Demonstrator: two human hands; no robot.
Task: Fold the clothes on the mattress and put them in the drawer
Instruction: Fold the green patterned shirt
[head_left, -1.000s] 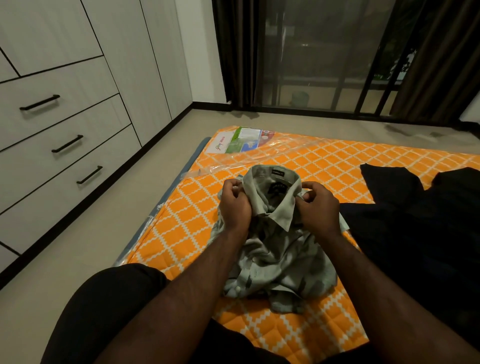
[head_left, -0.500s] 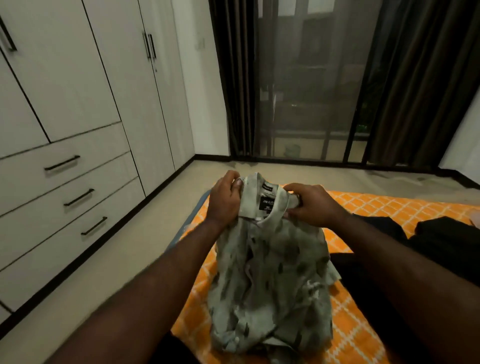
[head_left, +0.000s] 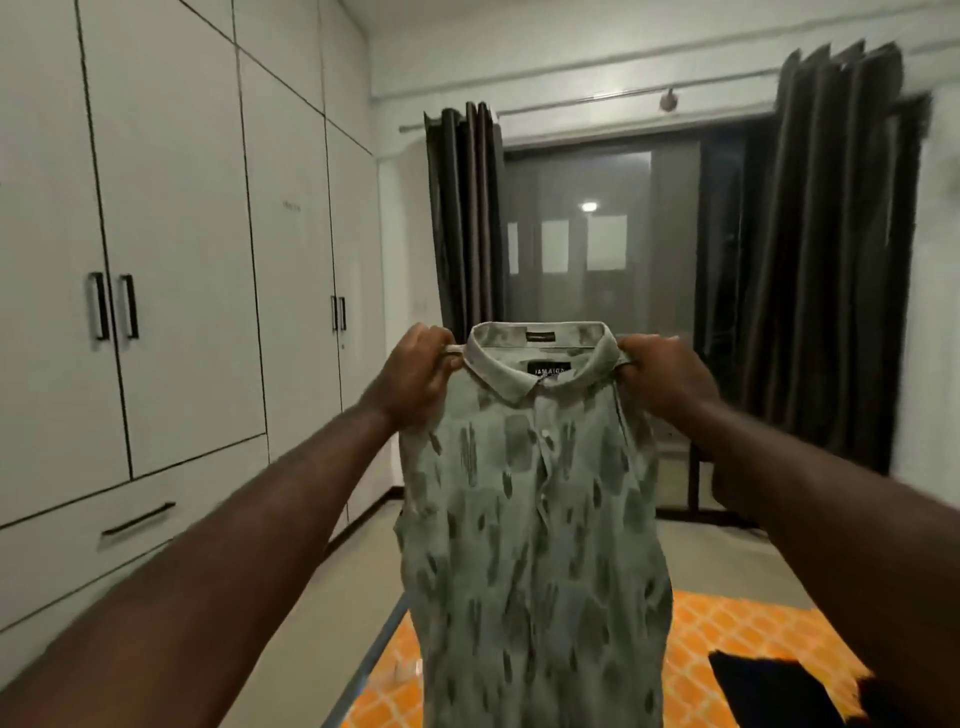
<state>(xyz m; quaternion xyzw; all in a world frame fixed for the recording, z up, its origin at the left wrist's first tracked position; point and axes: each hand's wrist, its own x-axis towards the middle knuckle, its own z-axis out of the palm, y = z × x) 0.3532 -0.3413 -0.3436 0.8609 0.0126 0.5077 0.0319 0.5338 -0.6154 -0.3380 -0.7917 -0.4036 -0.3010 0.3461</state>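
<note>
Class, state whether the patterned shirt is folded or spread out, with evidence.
Spread out: the left hand and right hand grip the shirt at its shoulders; it hangs straight down.

the left hand (head_left: 415, 371) is pinching the pale green patterned shirt (head_left: 535, 519) at the shoulder just beside the collar, and the right hand (head_left: 665, 374) is gripping the opposite shoulder at the same height. the shirt is hanging straight down between the hands, its buttoned front facing the camera. below the hands the orange mattress (head_left: 737, 629) is showing, with a dark garment (head_left: 769, 691) lying beneath the right hand. a closed drawer (head_left: 78, 551) is sitting below and left of the left hand.
</note>
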